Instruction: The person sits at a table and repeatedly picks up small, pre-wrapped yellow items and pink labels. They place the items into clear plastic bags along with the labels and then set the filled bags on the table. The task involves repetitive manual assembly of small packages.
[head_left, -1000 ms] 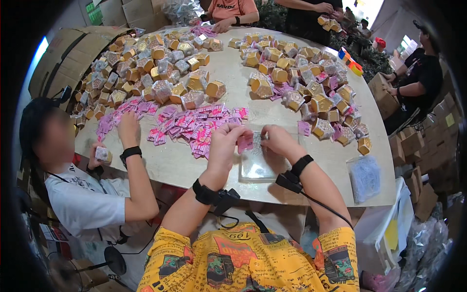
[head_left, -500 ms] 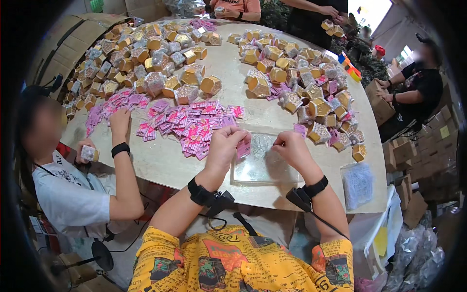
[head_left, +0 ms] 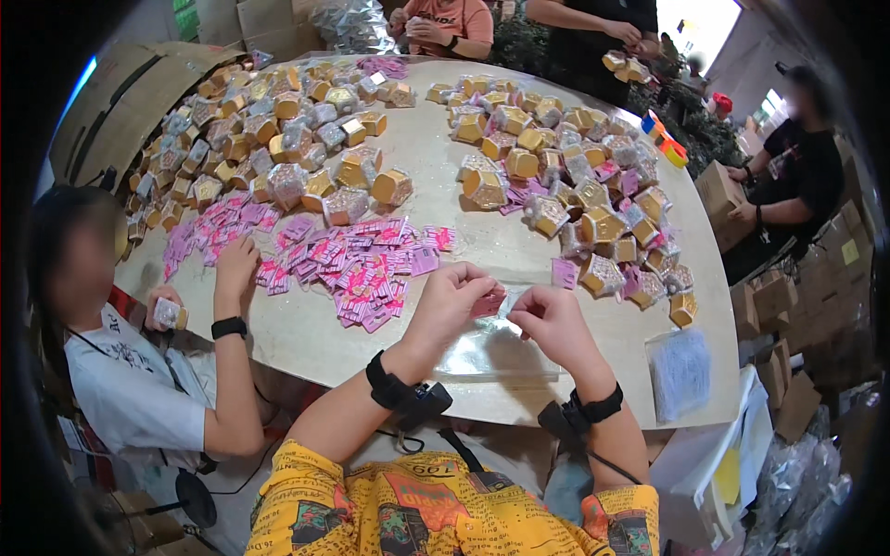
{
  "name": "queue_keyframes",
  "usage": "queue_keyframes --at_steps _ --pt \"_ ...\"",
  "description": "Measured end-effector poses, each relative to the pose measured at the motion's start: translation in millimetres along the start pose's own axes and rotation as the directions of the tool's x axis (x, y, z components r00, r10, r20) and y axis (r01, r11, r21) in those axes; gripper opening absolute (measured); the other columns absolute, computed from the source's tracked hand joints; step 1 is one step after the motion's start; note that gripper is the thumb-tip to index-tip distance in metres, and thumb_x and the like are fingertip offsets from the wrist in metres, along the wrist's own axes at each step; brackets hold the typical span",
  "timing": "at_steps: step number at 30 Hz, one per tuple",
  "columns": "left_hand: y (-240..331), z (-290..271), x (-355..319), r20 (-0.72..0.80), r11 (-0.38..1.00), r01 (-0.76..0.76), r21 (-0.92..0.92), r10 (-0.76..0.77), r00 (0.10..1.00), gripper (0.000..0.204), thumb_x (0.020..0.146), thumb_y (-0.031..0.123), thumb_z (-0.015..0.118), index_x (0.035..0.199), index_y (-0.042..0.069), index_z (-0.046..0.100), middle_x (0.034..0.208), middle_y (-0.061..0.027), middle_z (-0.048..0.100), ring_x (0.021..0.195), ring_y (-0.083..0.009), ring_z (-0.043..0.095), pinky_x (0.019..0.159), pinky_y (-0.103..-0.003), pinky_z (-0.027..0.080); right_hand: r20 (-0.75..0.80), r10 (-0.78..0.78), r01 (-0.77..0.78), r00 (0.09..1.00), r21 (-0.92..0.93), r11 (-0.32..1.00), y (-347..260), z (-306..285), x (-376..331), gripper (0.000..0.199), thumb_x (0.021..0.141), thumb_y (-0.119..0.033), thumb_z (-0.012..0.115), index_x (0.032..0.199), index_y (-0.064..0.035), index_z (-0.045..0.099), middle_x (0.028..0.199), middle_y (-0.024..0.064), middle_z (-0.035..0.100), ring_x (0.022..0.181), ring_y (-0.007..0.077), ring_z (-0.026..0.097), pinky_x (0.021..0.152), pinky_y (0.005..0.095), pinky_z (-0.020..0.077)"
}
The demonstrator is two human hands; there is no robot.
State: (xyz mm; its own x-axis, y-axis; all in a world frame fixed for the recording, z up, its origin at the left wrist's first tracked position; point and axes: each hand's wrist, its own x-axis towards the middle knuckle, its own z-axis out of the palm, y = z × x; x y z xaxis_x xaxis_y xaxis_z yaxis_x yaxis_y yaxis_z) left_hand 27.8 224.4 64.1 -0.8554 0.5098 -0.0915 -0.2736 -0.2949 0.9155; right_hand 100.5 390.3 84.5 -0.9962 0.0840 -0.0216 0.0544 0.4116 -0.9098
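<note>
I see a small pink card [head_left: 489, 304] pinched between my left hand [head_left: 451, 306] and my right hand [head_left: 547, 322], held just above the near edge of the round table [head_left: 519, 255]; both hands are closed on it at the fingertips, and a clear plastic sleeve [head_left: 508, 301] seems to sit between them too, though I cannot tell how much of it each hand has. My worry is that the card is thin and the sleeve slick, so a loose pinch could let it slide out and land on the stack of clear bags [head_left: 496, 352] under my wrists, or bend at a corner if I squeeze unevenly. The heap of pink cards [head_left: 362, 269] lies just beside my left hand, so a wide elbow could scatter it. A neighbour's hand [head_left: 236, 269] rests on that same heap, and the gold boxes [head_left: 603, 227] crowd close on my right.
</note>
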Motion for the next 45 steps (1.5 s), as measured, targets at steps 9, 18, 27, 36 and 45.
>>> queue_keyframes --at_steps 9,18,27,36,45 --pt "8.7 4.2 1.6 0.150 0.969 -0.192 0.154 0.170 0.974 0.011 0.088 0.005 0.060 0.094 -0.003 0.062 0.091 -0.0106 0.067 0.091 -0.0144 0.064 0.080 -0.026 0.051 -0.202 -0.210 0.188 0.956 -0.126 0.974 1.9 -3.7 2.4 0.011 0.077 -0.005 0.067 0.076 0.0039 0.062 0.063 0.0106 0.061 0.055 0.0148 0.058 0.051 0.0279 0.0450" --pt "21.0 6.7 1.3 0.099 0.876 -0.293 0.382 0.276 0.956 0.007 0.081 0.002 0.066 0.086 -0.004 0.066 0.076 -0.0064 0.067 0.070 -0.0088 0.061 0.064 -0.021 0.047 -0.241 -0.133 0.172 0.961 0.151 0.973 -7.2 -2.9 -0.1 0.009 0.082 -0.006 0.066 0.082 0.0020 0.062 0.073 0.0037 0.063 0.059 0.0084 0.059 0.050 0.0219 0.0452" --pt "19.2 7.0 1.7 0.100 0.906 -0.260 0.334 0.240 0.966 0.010 0.080 0.005 0.069 0.086 -0.004 0.068 0.071 -0.0047 0.066 0.062 -0.0073 0.057 0.057 -0.023 0.046 -0.235 0.002 0.165 0.972 0.689 0.706 11.0 29.6 2.7 0.011 0.090 -0.008 0.060 0.095 0.0011 0.061 0.079 0.0078 0.065 0.066 0.0116 0.063 0.057 0.0217 0.0485" --pt "57.7 13.7 -7.1 0.696 -0.064 -0.729 0.681 0.366 0.618 0.027 0.070 0.002 0.068 0.096 0.005 0.062 0.093 -0.0103 0.059 0.082 -0.0295 0.058 0.068 -0.035 0.049 0.055 -0.075 0.022 0.996 0.641 0.767 10.4 1.4 1.8 0.006 0.088 -0.003 0.058 0.087 0.0021 0.058 0.077 0.0086 0.063 0.064 0.0131 0.062 0.055 0.0245 0.0505" --pt "57.9 3.7 -5.2 0.781 -0.218 -0.750 0.624 0.185 0.596 0.015 0.068 0.012 0.065 0.082 0.005 0.061 0.079 -0.0059 0.057 0.081 -0.0248 0.058 0.066 -0.035 0.049 0.166 -0.029 -0.056 0.986 0.485 0.873 6.9 -8.9 4.1 0.006 0.084 -0.002 0.064 0.083 0.0036 0.063 0.072 0.0068 0.064 0.057 0.0106 0.060 0.052 0.0236 0.0483"
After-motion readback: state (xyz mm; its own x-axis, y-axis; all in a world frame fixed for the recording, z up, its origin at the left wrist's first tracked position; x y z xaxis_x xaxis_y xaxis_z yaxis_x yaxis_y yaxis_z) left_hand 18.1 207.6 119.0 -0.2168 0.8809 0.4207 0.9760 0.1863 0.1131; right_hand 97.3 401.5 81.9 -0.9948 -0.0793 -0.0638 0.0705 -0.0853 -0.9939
